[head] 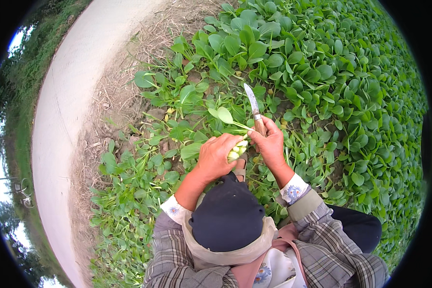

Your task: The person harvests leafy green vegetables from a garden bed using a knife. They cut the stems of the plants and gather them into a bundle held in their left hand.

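My left hand [217, 153] is closed around a bunch of leafy greens, whose pale cut stem ends [238, 150] face right. Leaves of the bunch [191, 151] stick out on the far left side of that hand. In my right hand [270, 144] is a knife with a wooden handle [260, 126], its curved steel blade [252, 99] pointing up and away from me. The right thumb and fingers also touch the stalk of a single leaf [224, 115] beside the bunch. Both hands are close together over low plants.
Dense leafy greens [345, 72] grow at the right and far side. Sparser plants [140, 180] stand on bare soil at left, bordered by dry straw [93, 151] and a pale path [54, 126]. A dark rounded form [226, 216] with a pale rim covers the near middle, before a sandalled foot [240, 169].
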